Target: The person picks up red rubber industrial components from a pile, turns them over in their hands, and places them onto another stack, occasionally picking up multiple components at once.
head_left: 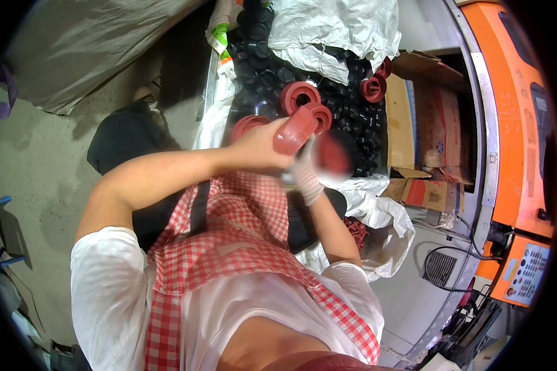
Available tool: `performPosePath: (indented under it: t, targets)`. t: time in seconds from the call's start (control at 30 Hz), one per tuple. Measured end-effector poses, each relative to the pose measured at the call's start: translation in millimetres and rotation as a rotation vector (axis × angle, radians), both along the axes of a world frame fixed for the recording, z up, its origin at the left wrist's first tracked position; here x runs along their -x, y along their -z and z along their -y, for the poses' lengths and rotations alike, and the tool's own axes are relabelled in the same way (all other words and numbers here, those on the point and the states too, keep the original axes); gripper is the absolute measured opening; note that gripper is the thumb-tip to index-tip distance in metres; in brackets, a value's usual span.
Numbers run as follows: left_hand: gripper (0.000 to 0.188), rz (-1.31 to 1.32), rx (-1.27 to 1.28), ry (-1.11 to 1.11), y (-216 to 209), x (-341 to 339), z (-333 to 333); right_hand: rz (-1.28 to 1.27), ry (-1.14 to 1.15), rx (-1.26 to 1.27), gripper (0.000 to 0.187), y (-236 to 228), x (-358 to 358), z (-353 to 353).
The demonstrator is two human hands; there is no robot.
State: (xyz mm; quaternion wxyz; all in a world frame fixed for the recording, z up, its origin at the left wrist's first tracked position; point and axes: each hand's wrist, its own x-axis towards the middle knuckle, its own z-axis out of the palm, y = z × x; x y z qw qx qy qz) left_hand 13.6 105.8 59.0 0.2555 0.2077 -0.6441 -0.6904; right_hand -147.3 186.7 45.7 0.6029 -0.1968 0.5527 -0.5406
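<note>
My left hand (258, 148) is closed around a red plastic cap (296, 131) with a ribbed side. Close beside it, my right hand (306, 175), in a pale glove, grips a round black-and-red part (335, 156), smeared by motion. Its fingers are partly hidden behind that part. Just beyond my hands lie a red ring-shaped cap (300, 95) and a smaller red ring (320, 116). Another red cap (247, 125) shows partly behind my left wrist. They rest on a heap of black caps (260, 77).
White sacking (334, 31) covers the heap's far part, with red caps (373, 88) near it. Cardboard boxes (436, 123) stand at the right, before an orange machine (504, 123). A white bag (390, 247) holding red scraps (354, 232) sits by my right arm.
</note>
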Motion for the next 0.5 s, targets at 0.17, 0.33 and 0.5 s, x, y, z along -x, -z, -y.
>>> performPosePath:
  t: [0.17,0.33,0.5]
  targets:
    - [0.080,0.015,0.004,-0.047,7.2,2.7,-4.7,0.013,-0.084,0.060,0.040,-9.2,-1.0,-6.4]
    - [0.084,-0.058,-0.003,-0.037,19.6,3.8,-3.4,0.177,-0.272,-0.180,0.047,12.7,22.6,-17.7]
    - [0.079,-0.095,-0.579,-0.362,74.2,16.1,12.0,-1.360,-0.577,-0.068,0.032,26.1,97.1,-17.7]
